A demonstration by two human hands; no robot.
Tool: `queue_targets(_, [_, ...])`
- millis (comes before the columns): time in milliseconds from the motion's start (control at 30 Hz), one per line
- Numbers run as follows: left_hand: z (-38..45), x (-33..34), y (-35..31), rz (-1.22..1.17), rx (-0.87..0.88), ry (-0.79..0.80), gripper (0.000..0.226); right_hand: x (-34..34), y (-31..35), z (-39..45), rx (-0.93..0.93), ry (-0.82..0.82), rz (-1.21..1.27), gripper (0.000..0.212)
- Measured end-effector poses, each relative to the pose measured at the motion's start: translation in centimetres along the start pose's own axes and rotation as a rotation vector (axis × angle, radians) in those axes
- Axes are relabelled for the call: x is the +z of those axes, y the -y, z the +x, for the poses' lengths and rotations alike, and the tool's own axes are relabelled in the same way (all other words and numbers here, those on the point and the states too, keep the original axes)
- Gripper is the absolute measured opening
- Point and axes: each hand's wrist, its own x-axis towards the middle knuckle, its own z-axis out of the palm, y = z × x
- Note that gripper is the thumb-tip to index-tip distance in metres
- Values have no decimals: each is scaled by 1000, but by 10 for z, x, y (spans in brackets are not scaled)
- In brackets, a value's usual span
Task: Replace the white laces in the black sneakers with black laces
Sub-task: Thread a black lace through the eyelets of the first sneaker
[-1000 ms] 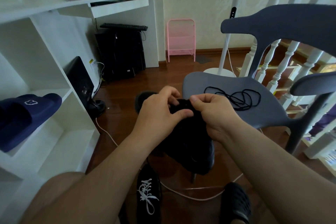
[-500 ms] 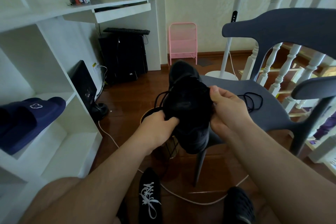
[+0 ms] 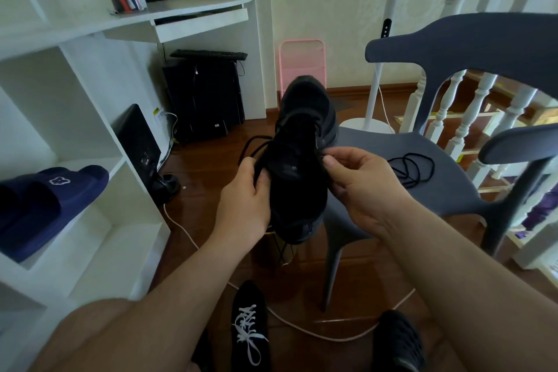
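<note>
While held, sneaker [image 3: 299,172] looks all-black.

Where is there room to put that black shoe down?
The grey chair seat is bare on its near-left part, between the right hand and the coiled black lace. The floor by the white-laced sneaker is crowded with a white cable and a black clog.

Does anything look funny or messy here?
A little. The sneaker on the floor has white laces, while the held sneaker looks laced in black. A spare black lace lies tangled on the grey chair.
</note>
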Motion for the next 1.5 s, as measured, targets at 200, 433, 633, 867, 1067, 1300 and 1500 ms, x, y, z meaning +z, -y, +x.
queue_targets(200, [1,1,-2,83,40,-58,24,-1,1,0,-8,54,35,15])
queue_targets(433, [11,-10,3,128,61,-180,26,-34,29,23,119,-175,764,18])
queue_targets(633, [6,-12,1,145,114,-145,24,-26,4,19,-267,76,-797,10])
queue_targets(867, [8,-14,4,129,79,-176,26,-24,7,15,-439,209,-952,22])
queue_targets(1067, [14,-25,5,120,67,-237,21,-54,-4,43,-212,-98,-1205,23])
queue_targets(1300, [7,-22,0,234,101,-169,13,-42,-8,36,-268,106,-965,16])
queue_targets(1500, [5,-19,3,185,103,-127,17,-26,-10,27,-305,163,-877,30])
